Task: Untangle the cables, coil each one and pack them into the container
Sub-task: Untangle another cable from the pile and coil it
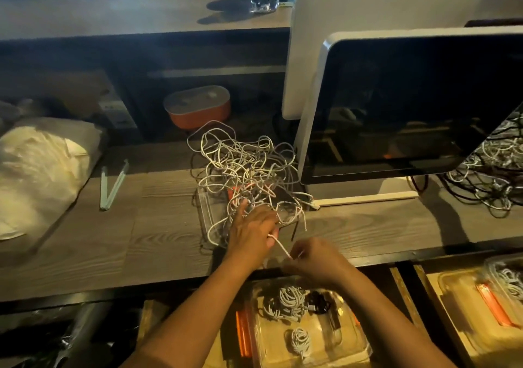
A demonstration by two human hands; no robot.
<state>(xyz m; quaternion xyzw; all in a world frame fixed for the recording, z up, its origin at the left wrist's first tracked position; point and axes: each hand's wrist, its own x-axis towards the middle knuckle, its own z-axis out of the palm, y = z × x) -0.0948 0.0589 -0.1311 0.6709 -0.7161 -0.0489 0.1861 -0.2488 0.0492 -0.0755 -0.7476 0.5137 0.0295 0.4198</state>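
head view: your left hand lies on the tangle just ahead, fingers reaching in, likely pinning it down; whether it grips is unclear. a white cable runs taut from its thumb side to your right hand, which pinches the strand, apparently to draw it free. coiled cables wait in the container below your wrists.

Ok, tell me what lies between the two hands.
In the head view, a stretch of white cable runs from the left hand to the right hand, over the desk edge.
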